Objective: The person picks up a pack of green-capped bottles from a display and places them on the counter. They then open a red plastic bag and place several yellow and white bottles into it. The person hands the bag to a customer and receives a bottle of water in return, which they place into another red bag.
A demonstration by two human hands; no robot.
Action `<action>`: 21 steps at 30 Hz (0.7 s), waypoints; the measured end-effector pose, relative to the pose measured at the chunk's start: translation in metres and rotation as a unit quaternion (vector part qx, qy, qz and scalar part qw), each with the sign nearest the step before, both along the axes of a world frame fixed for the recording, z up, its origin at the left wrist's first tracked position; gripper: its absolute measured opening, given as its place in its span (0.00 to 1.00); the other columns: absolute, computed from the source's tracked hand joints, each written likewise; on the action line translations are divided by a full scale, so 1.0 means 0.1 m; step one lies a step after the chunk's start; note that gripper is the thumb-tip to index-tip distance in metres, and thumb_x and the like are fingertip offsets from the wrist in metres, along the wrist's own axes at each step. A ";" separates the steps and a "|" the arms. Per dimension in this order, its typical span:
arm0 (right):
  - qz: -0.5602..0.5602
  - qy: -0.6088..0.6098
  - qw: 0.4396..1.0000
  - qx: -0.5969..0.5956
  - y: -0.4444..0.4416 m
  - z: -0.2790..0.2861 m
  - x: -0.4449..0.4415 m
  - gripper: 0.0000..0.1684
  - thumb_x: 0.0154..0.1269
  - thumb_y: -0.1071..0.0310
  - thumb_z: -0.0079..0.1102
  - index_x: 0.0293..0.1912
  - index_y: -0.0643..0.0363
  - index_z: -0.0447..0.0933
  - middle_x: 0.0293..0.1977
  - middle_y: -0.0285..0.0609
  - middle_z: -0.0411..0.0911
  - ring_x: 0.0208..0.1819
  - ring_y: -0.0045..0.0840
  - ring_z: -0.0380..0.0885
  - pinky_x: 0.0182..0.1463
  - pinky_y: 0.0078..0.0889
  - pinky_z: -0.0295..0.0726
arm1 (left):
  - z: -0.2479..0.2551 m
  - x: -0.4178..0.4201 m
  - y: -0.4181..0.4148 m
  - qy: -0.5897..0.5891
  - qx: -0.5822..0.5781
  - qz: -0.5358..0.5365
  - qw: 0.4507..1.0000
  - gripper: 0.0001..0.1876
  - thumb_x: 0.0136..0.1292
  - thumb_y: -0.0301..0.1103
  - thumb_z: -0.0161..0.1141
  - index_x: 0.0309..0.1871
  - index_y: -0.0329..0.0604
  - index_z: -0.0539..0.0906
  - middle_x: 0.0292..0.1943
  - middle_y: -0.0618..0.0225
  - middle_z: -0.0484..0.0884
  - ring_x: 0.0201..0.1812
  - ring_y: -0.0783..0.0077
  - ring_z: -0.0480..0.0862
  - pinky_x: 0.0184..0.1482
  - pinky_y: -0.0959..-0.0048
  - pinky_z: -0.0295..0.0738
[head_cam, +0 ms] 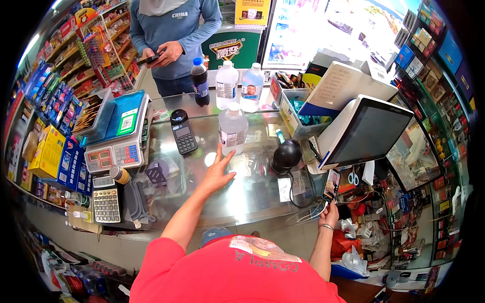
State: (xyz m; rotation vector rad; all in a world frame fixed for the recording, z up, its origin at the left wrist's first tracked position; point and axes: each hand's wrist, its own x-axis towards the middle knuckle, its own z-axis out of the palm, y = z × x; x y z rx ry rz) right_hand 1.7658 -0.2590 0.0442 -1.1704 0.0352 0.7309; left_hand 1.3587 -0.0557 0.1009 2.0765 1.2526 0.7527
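My left hand (218,173) reaches over the glass counter (257,206) with its fingers spread, just below a clear plastic bottle with a white cap (233,127). Whether a fingertip touches the bottle, I cannot tell. Behind that bottle stand two more clear bottles, one on the left (227,85) and one with a blue label (251,89), and a dark soda bottle with a blue cap (200,83). My right hand (329,214), with a bracelet at the wrist, holds a smartphone (332,185) with a lit screen and a white cable beside it.
A card payment terminal (183,132), a weighing scale (113,153) and a calculator (107,205) are on the left. A black scanner-like device (288,155), a plastic bin (303,113) and a monitor (369,132) stand right. Across the counter a person (174,45) holds a phone.
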 end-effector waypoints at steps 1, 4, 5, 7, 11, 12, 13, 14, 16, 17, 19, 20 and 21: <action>0.005 0.002 1.000 0.002 0.00 -0.01 0.01 0.11 0.71 0.62 0.57 0.33 0.53 0.69 0.22 0.29 0.69 0.14 0.11 0.57 0.13 0.16 0.49 | -0.04 -0.02 0.01 -0.001 0.001 0.002 1.000 0.40 0.51 0.36 0.67 0.72 0.60 0.67 0.78 0.51 0.35 0.57 0.51 0.80 0.55 0.63 0.76; 0.024 0.005 1.000 0.008 -0.01 -0.02 0.06 0.09 0.71 0.63 0.57 0.34 0.54 0.70 0.23 0.30 0.70 0.15 0.11 0.58 0.14 0.15 0.49 | -0.11 -0.03 0.00 -0.005 -0.009 0.023 1.000 0.38 0.52 0.35 0.68 0.69 0.52 0.69 0.77 0.50 0.43 0.55 0.52 0.81 0.55 0.62 0.77; 0.027 0.007 1.000 0.010 -0.01 -0.03 0.07 0.09 0.71 0.63 0.57 0.34 0.54 0.70 0.23 0.30 0.70 0.15 0.11 0.59 0.14 0.15 0.50 | -0.15 -0.03 -0.01 -0.007 -0.019 0.039 0.999 0.36 0.52 0.35 0.68 0.67 0.49 0.71 0.77 0.50 0.47 0.56 0.52 0.80 0.55 0.62 0.77; 0.031 0.008 0.999 0.014 -0.01 -0.02 0.10 0.09 0.71 0.64 0.57 0.35 0.54 0.70 0.23 0.30 0.69 0.16 0.11 0.59 0.14 0.15 0.50 | -0.17 -0.01 -0.07 -0.044 -0.018 0.069 0.996 0.31 0.53 0.32 0.67 0.63 0.43 0.75 0.73 0.50 0.58 0.49 0.58 0.81 0.49 0.65 0.78; 0.037 0.010 0.999 0.022 -0.16 -0.02 0.16 0.06 0.71 0.66 0.56 0.37 0.54 0.71 0.23 0.28 0.68 0.16 0.10 0.58 0.14 0.15 0.49 | -0.18 0.04 -0.47 -0.170 0.016 0.085 0.982 0.20 0.56 0.26 0.63 0.55 0.36 0.79 0.58 0.53 0.77 0.28 0.77 0.78 0.34 0.75 0.76; 0.045 0.009 0.998 0.031 -0.24 -0.02 0.15 0.05 0.71 0.67 0.56 0.38 0.54 0.71 0.23 0.28 0.67 0.16 0.09 0.57 0.14 0.14 0.49 | -0.17 0.05 -0.61 -0.196 0.019 0.080 0.977 0.18 0.57 0.24 0.62 0.53 0.36 0.80 0.54 0.55 0.81 0.26 0.80 0.77 0.32 0.76 0.75; 0.056 0.008 0.998 0.038 -0.33 0.00 0.13 0.04 0.71 0.67 0.55 0.39 0.54 0.71 0.23 0.27 0.67 0.16 0.09 0.56 0.14 0.14 0.49 | -0.16 0.06 -0.74 -0.194 -0.024 0.054 0.979 0.17 0.58 0.24 0.62 0.52 0.36 0.80 0.51 0.57 0.82 0.27 0.80 0.77 0.33 0.76 0.75; 0.066 0.008 0.997 0.046 -0.45 0.03 0.10 0.03 0.72 0.68 0.55 0.40 0.54 0.71 0.23 0.26 0.66 0.16 0.09 0.55 0.14 0.14 0.48 | -0.13 0.08 -0.87 -0.192 -0.067 0.027 0.979 0.17 0.58 0.24 0.61 0.52 0.36 0.80 0.48 0.59 0.83 0.27 0.80 0.78 0.33 0.76 0.75; 0.108 0.008 0.991 0.084 -0.65 0.13 0.03 0.03 0.72 0.69 0.53 0.43 0.53 0.71 0.24 0.25 0.64 0.16 0.08 0.54 0.14 0.13 0.48 | -0.01 0.16 -1.07 -0.200 -0.154 -0.044 0.966 0.16 0.60 0.24 0.61 0.52 0.37 0.80 0.46 0.61 0.84 0.30 0.80 0.79 0.35 0.76 0.76; 0.111 0.011 0.992 0.067 -0.72 0.21 -0.02 0.02 0.72 0.69 0.53 0.43 0.54 0.70 0.24 0.25 0.64 0.16 0.08 0.54 0.14 0.12 0.49 | 0.06 0.22 -1.16 -0.210 -0.198 -0.088 0.953 0.16 0.60 0.25 0.62 0.53 0.37 0.80 0.46 0.62 0.84 0.31 0.80 0.80 0.36 0.76 0.77; 0.135 0.005 0.987 0.091 -0.90 0.29 -0.09 0.03 0.72 0.70 0.52 0.44 0.55 0.70 0.26 0.27 0.68 0.16 0.08 0.55 0.15 0.12 0.50 | 0.13 0.39 -1.26 -0.214 -0.284 -0.185 0.916 0.20 0.62 0.28 0.62 0.57 0.37 0.78 0.48 0.61 0.83 0.38 0.76 0.83 0.44 0.74 0.79; 0.150 0.006 0.985 0.084 -0.94 0.35 -0.13 0.03 0.72 0.71 0.52 0.44 0.54 0.70 0.25 0.26 0.67 0.16 0.08 0.55 0.15 0.12 0.50 | 0.16 0.49 -1.28 -0.209 -0.331 -0.225 0.893 0.26 0.62 0.31 0.63 0.64 0.38 0.72 0.55 0.58 0.80 0.47 0.73 0.83 0.50 0.72 0.78; 0.165 0.010 0.983 0.078 -0.92 0.52 -0.26 0.03 0.72 0.71 0.52 0.44 0.52 0.70 0.25 0.26 0.66 0.16 0.09 0.55 0.16 0.13 0.51 | 0.15 0.61 -1.30 -0.238 -0.368 -0.260 0.861 0.31 0.62 0.33 0.65 0.67 0.39 0.68 0.59 0.58 0.77 0.52 0.71 0.80 0.54 0.71 0.76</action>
